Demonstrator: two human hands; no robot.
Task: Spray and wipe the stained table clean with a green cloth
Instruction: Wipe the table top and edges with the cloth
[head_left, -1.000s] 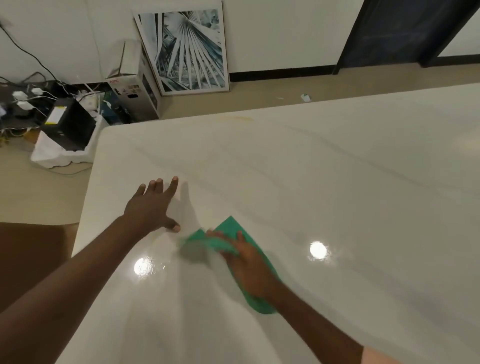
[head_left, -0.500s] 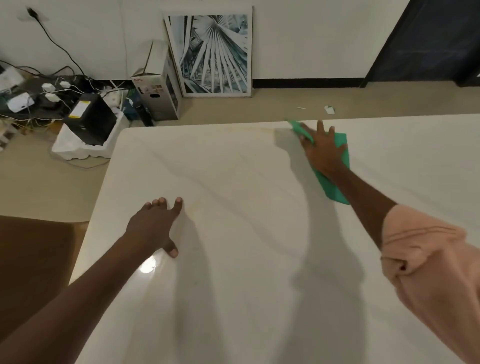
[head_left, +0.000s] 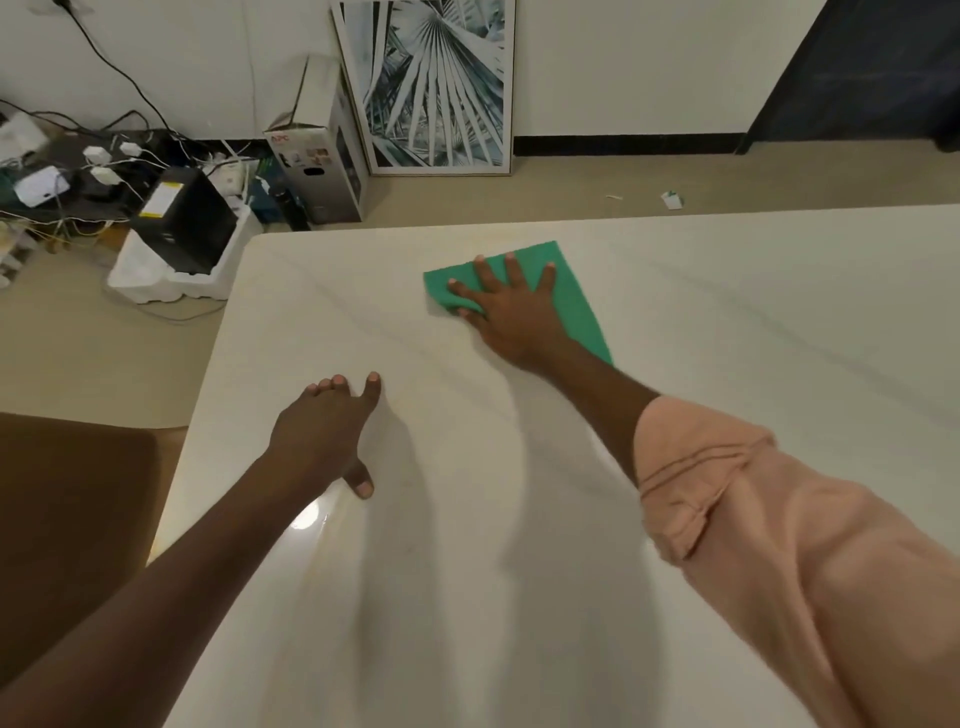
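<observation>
right hand (head_left: 511, 312), fingers spread flat, has slid the green cloth (head_left: 566, 291) leftward from the far edge; the cloth lies flat, folded; left hand (head_left: 324, 431) stays open-palmed on the table (head_left: 727, 312)

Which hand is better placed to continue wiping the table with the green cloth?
The right hand. It lies flat with spread fingers on the green cloth, pressing it to the table. The left hand rests flat on bare tabletop, apart from the cloth.
</observation>
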